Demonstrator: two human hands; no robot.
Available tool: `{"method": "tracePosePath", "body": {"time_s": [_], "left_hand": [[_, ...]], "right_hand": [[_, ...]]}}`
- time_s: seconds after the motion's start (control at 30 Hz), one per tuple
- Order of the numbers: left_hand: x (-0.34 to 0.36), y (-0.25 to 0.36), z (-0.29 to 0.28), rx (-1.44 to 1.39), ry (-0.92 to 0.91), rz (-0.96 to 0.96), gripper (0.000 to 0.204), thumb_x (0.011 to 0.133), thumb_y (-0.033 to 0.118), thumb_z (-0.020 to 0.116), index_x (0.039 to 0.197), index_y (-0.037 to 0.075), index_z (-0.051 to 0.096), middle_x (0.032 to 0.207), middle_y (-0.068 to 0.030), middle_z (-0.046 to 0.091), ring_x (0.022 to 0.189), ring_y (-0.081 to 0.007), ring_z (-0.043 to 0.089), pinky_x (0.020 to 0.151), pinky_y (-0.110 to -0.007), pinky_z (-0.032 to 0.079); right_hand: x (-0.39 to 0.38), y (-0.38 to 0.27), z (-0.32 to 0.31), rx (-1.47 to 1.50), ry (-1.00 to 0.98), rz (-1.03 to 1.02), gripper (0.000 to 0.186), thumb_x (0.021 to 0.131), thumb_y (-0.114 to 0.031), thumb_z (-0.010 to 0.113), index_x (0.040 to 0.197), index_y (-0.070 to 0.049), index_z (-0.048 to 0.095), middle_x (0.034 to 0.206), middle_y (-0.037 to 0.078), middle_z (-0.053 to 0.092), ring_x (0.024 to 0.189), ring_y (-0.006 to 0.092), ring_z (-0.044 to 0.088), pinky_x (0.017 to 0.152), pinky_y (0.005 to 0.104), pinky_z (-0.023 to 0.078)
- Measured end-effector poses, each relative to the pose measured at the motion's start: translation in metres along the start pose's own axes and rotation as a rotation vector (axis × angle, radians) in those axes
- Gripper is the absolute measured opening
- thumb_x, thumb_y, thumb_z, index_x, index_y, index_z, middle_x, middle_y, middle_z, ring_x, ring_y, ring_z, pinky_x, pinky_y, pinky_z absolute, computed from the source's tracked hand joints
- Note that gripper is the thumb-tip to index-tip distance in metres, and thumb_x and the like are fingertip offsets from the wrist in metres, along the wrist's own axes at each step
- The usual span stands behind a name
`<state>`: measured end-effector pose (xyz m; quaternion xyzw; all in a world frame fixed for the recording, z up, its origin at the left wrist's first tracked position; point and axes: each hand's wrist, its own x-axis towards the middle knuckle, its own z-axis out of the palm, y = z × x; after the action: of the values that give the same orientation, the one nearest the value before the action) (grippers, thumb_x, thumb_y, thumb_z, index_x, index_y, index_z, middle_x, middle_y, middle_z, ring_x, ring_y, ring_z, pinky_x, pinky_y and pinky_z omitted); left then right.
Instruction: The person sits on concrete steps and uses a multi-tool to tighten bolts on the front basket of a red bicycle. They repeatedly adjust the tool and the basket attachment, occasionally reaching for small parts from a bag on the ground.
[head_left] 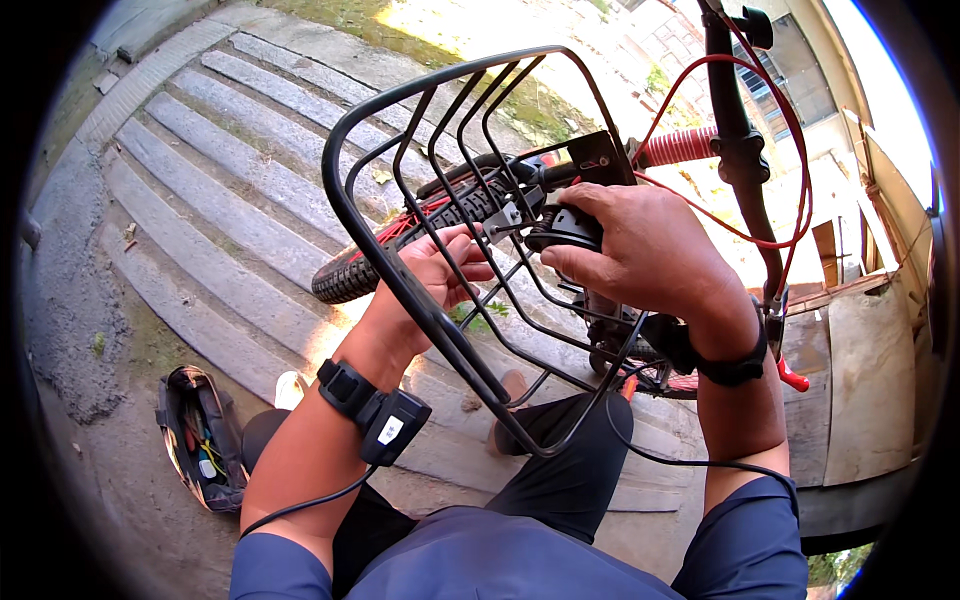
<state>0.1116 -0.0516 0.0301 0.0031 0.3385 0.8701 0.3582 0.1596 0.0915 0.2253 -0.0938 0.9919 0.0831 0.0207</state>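
Could drop the round black part through the basket by loosening the curled right hand gripping it, with the left hand half-curled, hold impossible to tell.

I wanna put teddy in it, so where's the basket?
In the head view, the black wire basket is in the middle, with the left hand and right hand near its bars and a treaded tyre poking out on its left.
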Motion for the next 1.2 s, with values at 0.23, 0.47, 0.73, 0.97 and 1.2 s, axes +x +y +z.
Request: {"method": "tracePosePath", "body": {"time_s": [0.23,0.47,0.73,0.97,1.2], "left_hand": [[0.013,-0.002,-0.007,-0.066,-0.163,0.001,0.023,0.099,0.022,0.052,0.116,0.007,0.058,0.093,-0.0022,0.066,0.081,-0.0108,0.063,0.064,-0.022,0.046],[0.019,-0.006,-0.008,-0.172,-0.25,-0.042,0.019,0.095,0.027,0.06,0.104,0.011,0.06,0.089,0.0,0.066,0.078,-0.0083,0.06,0.063,-0.02,0.042],[0.02,-0.009,-0.006,-0.198,-0.241,-0.044,0.018,0.094,0.023,0.062,0.105,0.01,0.06,0.087,0.0004,0.066,0.074,-0.0068,0.059,0.061,-0.019,0.042],[0.023,-0.011,-0.007,-0.203,-0.253,-0.032,0.017,0.093,0.022,0.062,0.103,0.009,0.06,0.084,0.0007,0.064,0.072,-0.0067,0.059,0.059,-0.019,0.042],[0.022,-0.012,-0.007,-0.202,-0.23,-0.043,0.018,0.092,0.022,0.064,0.103,0.009,0.06,0.085,-0.0001,0.064,0.074,-0.008,0.06,0.059,-0.019,0.042]], "right_hand": [[0.003,-0.002,-0.005,0.024,-0.051,0.017,0.038,0.078,-0.04,0.069,0.094,-0.005,0.066,0.08,0.018,0.067,0.078,0.0356,0.066,0.069,0.0435,0.052],[0.008,-0.003,-0.008,0.09,-0.007,0.029,0.044,0.075,-0.04,0.074,0.096,-0.002,0.066,0.082,0.017,0.067,0.077,0.0338,0.066,0.069,0.0406,0.052],[0.004,-0.002,-0.003,0.232,0.059,0.022,0.049,0.072,-0.042,0.077,0.098,-0.001,0.068,0.086,0.017,0.067,0.077,0.0309,0.066,0.07,0.0371,0.052],[0.007,-0.012,-0.011,0.257,-0.056,0.123,0.043,0.074,-0.04,0.075,0.097,-0.003,0.069,0.079,0.017,0.066,0.076,0.0326,0.066,0.067,0.0384,0.052],[0.004,-0.007,-0.003,0.188,0.05,-0.003,0.041,0.073,-0.036,0.075,0.099,-0.004,0.069,0.081,0.018,0.065,0.078,0.0322,0.065,0.07,0.0393,0.052]]}}
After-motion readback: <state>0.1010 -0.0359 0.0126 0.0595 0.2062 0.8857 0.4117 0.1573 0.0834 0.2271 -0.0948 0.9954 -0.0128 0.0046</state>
